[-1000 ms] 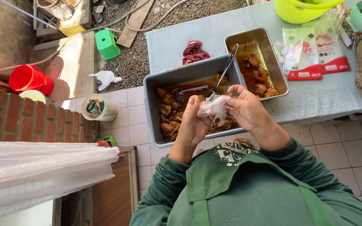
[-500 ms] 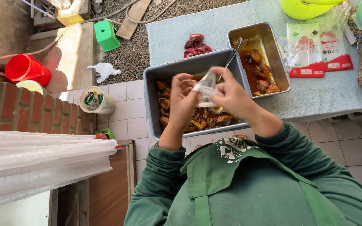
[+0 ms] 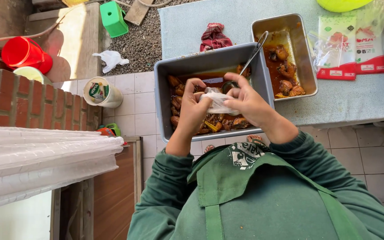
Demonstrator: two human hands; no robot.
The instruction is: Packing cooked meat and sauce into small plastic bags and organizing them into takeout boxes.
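Observation:
A small clear plastic bag (image 3: 218, 101) is pinched between my left hand (image 3: 193, 108) and my right hand (image 3: 248, 101), stretched between them. Both hands hover over a large grey metal tray (image 3: 210, 62) holding brown cooked meat pieces in dark sauce. A metal ladle (image 3: 250, 59) leans in that tray, its bowl partly hidden behind my right fingers. A smaller metal tray (image 3: 305, 53) with a few sauced pieces sits just to the right on the pale blue table (image 3: 347, 100).
Red-and-white packets (image 3: 352, 49) and a lime green basin (image 3: 341, 4) lie at the table's far right; a red checked cloth (image 3: 214, 37) behind the big tray. On the floor stand a red bucket (image 3: 22, 52), green stool (image 3: 114, 18) and white tub (image 3: 101, 92). Stacked white trays (image 3: 41, 164) fill the left.
My hands lifted the bag from low over the tray, raised it, then lowered it slightly and pulled it wider between the fingers. The view shifted down a little.

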